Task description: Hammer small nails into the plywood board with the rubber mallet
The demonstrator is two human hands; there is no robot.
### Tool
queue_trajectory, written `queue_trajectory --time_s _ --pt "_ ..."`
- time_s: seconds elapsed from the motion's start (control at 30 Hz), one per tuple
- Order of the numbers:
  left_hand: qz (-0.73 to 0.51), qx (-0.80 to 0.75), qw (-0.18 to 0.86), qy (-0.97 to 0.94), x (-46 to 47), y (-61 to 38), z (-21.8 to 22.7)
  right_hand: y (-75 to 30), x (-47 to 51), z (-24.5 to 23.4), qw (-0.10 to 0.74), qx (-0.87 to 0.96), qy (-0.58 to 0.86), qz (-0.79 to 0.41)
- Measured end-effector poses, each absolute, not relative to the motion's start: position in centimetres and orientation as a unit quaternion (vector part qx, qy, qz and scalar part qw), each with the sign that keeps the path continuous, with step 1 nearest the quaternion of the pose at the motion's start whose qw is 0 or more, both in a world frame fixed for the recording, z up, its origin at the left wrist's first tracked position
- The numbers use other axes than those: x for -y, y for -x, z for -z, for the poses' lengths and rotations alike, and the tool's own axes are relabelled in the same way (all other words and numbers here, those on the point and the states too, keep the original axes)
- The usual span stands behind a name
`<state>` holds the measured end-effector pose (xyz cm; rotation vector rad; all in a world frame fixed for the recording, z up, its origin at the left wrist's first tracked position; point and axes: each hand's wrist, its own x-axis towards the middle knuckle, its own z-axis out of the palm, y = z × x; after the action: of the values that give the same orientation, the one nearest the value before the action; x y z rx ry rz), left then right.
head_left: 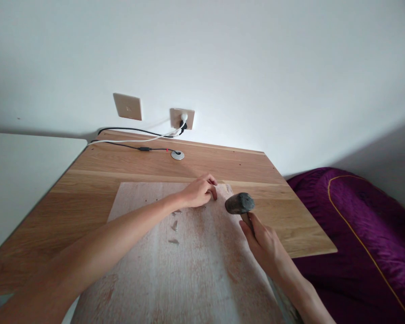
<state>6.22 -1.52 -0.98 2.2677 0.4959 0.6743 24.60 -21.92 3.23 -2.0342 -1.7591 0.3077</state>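
My right hand (263,238) grips a mallet (239,203) by its short wooden handle. Its dark, rounded head is raised over the right edge of a pale, worn wooden board (189,270). On the far right part of that board rests my left hand (200,191), its fingers bent downward and drawn together. Whatever they pinch, if anything, is too small to make out. Several small greyish pieces (174,226) lie on the board just below my left wrist; their kind is unclear.
The board lies on a wooden desk (290,225). Black and white cables (131,141) run along its back to a wall socket (191,119), beside a round cable grommet (177,155). A white surface (27,180) stands left, and purple fabric (367,216) lies right.
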Motion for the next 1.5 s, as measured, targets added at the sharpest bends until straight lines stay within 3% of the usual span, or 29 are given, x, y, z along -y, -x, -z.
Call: queue_trajectory --time_s 0.2,0.33,0.5,0.7,0.83,0.97,1.2,1.5 --pt "-0.258 -0.194 0.335 -0.885 2.2 -5.7 0.1 -24.1 22.7 -2.0 0.209 0.626 0.745 -0.093" --pt "-0.259 -0.172 0.255 -0.916 2.4 -4.5 -2.2 -23.7 22.9 -1.8 0.203 0.638 0.740 -0.057" --pt "-0.136 -0.135 0.170 -0.967 2.4 -3.2 -4.4 -23.8 23.2 -1.2 0.201 0.642 0.740 -0.023" --pt "-0.047 -0.131 0.105 -0.985 3.3 -3.3 -4.8 -24.0 23.1 -1.2 0.211 0.618 0.754 -0.064" --pt "-0.030 -0.123 0.130 -0.983 3.4 -3.6 -4.9 -24.0 23.1 -1.4 0.207 0.613 0.758 -0.086" --pt "-0.091 -0.141 0.177 -0.970 2.1 -3.4 -4.0 -24.0 23.1 -1.4 0.209 0.610 0.760 -0.083" --pt "-0.232 -0.181 0.409 -0.864 -0.2 -3.4 -1.2 -24.0 23.0 -1.5 0.209 0.602 0.766 -0.087" --pt "-0.191 -0.141 0.482 -0.844 -0.9 -3.2 -0.7 -24.0 23.1 -1.4 0.193 0.593 0.776 -0.089"
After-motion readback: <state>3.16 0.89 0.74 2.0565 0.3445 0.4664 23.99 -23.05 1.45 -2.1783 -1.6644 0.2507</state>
